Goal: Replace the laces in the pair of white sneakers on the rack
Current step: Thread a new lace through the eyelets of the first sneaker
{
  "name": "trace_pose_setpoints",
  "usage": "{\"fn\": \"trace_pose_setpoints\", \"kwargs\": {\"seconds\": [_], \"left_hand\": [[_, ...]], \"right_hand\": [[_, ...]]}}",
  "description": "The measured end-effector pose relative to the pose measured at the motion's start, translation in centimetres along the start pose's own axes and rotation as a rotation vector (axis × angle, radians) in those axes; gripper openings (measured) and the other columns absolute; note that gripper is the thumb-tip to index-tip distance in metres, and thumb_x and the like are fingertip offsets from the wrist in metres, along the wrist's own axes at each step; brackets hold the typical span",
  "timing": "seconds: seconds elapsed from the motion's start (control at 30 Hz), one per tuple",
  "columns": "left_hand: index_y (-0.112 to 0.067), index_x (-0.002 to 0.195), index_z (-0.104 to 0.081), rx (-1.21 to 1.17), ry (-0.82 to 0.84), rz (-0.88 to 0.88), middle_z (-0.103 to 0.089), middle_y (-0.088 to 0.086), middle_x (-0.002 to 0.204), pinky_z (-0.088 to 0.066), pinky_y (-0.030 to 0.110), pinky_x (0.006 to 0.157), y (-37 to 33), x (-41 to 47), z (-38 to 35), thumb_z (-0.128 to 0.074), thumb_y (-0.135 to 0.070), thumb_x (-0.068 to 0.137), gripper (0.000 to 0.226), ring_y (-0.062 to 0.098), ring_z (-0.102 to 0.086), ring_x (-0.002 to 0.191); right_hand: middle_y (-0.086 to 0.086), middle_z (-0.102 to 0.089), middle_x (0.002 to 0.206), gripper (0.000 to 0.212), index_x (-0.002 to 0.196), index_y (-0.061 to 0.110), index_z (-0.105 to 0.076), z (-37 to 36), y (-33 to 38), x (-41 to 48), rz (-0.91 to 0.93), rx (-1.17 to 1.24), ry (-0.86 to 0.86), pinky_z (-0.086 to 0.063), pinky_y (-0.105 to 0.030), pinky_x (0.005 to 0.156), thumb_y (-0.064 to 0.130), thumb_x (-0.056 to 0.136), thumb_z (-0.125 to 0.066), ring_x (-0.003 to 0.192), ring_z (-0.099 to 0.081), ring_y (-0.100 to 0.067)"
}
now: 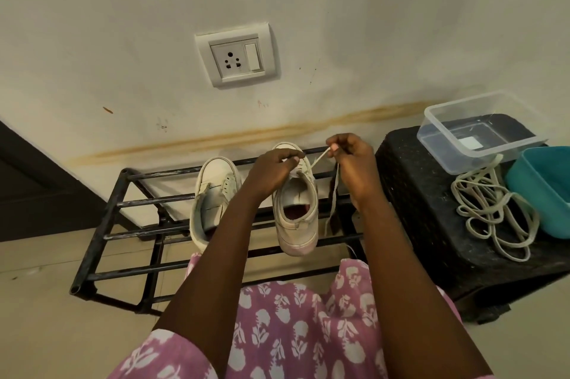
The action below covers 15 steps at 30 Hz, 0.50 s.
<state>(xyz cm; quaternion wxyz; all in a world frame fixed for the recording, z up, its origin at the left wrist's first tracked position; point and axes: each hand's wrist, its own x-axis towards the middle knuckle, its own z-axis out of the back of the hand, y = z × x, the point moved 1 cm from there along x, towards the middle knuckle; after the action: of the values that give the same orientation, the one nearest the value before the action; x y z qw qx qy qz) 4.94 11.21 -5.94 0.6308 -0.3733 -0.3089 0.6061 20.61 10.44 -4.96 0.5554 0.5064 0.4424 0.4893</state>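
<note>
Nearest the camera, a pink garment with a white floral print is seen, and both forearms are extended forward over it.

Beyond the garment, a black metal rack stands on the floor against the wall. The two white sneakers are positioned on its upper bars, side by side, toes toward the wall and heels toward the person. The left-side sneaker is untouched, and no lace can be made out in it. The right-side sneaker is being worked on.

The left hand is curled onto the upper of the right-side sneaker at the eyelet area, with thumb and fingertips closed on it. The right hand is clenched on a pale lace, which is pinched between thumb and fingers. The lace is drawn taut from the eyelets up to that hand, and its remaining length hangs down beside the shoe.

To the right of the rack, a black stool is placed. On it lie a loose bundle of pale laces, a clear plastic box and, partly out of frame, a teal tub.

On the wall behind, a brownish stain band and, higher up, a socket plate with one switch are visible.
</note>
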Motion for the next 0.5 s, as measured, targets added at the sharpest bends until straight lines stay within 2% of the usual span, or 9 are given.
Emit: {"fn": "trace_pose_setpoints", "kwargs": {"seconds": [0.1,0.2,0.23,0.3,0.33,0.4,0.47,0.5], "left_hand": [[-0.014,0.118,-0.065,-0.084,0.101,-0.057,-0.064,0.004,0.122,-0.040,0.029,0.095,-2.4,0.1,-0.6,-0.046,-0.023,0.099,0.029,0.014,-0.054,0.114],[0.000,0.111,-0.065,-0.168,0.166,-0.064,-0.067,0.013,0.106,-0.041,0.028,0.091,-4.1,0.0,-1.9,-0.043,-0.020,0.100,0.031,0.017,-0.058,0.103],[0.003,0.106,-0.064,-0.186,0.145,-0.055,-0.067,0.012,0.098,-0.041,0.029,0.090,-4.4,0.0,-2.2,-0.044,-0.017,0.099,0.030,0.017,-0.059,0.097],[0.004,0.100,-0.065,-0.214,0.083,-0.028,-0.064,0.008,0.084,-0.041,0.027,0.082,-4.7,0.1,-2.5,-0.048,-0.013,0.097,0.024,0.012,-0.057,0.083],[0.003,0.098,-0.066,-0.220,0.058,-0.011,-0.064,0.008,0.082,-0.041,0.024,0.078,-4.8,0.2,-2.5,-0.050,-0.012,0.096,0.022,0.010,-0.057,0.081],[-0.002,0.094,-0.068,-0.184,0.022,0.033,-0.068,0.011,0.086,-0.042,0.026,0.080,-4.9,0.6,-2.3,-0.055,-0.014,0.094,0.019,0.013,-0.058,0.085],[-0.007,0.090,-0.069,-0.141,0.013,0.075,-0.069,0.007,0.084,-0.042,0.029,0.087,-5.1,0.9,-2.2,-0.058,-0.018,0.092,0.016,0.015,-0.061,0.090],[-0.008,0.089,-0.069,-0.126,0.019,0.088,-0.069,0.006,0.083,-0.042,0.030,0.088,-5.2,0.9,-2.3,-0.059,-0.019,0.091,0.015,0.016,-0.061,0.090]], "right_hand": [[0.003,-0.059,0.086,0.017,0.094,0.015,-0.059,0.4,1.3,0.0,0.095,-0.005,0.028,-0.048,-0.020,0.078,0.001,0.094,-0.048,0.081,-0.058,-0.008],[-0.010,-0.059,0.100,0.017,0.095,0.019,-0.058,0.6,1.9,0.0,0.141,-0.095,0.047,-0.047,-0.008,0.063,0.006,0.096,-0.047,0.085,-0.059,-0.009],[-0.011,-0.059,0.103,0.017,0.096,0.022,-0.057,0.7,1.8,0.1,0.143,-0.160,0.040,-0.050,-0.012,0.067,0.008,0.096,-0.047,0.091,-0.060,-0.013],[-0.009,-0.061,0.106,0.014,0.100,0.022,-0.058,0.8,1.5,0.2,0.133,-0.276,-0.009,-0.051,-0.029,0.083,0.012,0.096,-0.049,0.099,-0.059,-0.019],[-0.008,-0.060,0.108,0.012,0.102,0.019,-0.059,0.7,1.2,0.2,0.113,-0.310,-0.062,-0.050,-0.035,0.088,0.013,0.095,-0.051,0.102,-0.058,-0.020],[-0.006,-0.057,0.114,0.014,0.106,0.014,-0.060,0.6,0.6,0.1,0.007,-0.354,-0.238,-0.048,-0.039,0.092,0.017,0.094,-0.054,0.104,-0.056,-0.020],[-0.007,-0.060,0.106,0.021,0.105,0.008,-0.062,0.4,0.0,-0.2,-0.176,-0.324,-0.360,-0.052,-0.035,0.083,0.023,0.095,-0.052,0.096,-0.059,-0.020],[-0.008,-0.063,0.099,0.026,0.103,0.005,-0.064,0.1,-0.1,-0.4,-0.276,-0.238,-0.347,-0.053,-0.034,0.077,0.027,0.096,-0.051,0.091,-0.061,-0.020]]}}
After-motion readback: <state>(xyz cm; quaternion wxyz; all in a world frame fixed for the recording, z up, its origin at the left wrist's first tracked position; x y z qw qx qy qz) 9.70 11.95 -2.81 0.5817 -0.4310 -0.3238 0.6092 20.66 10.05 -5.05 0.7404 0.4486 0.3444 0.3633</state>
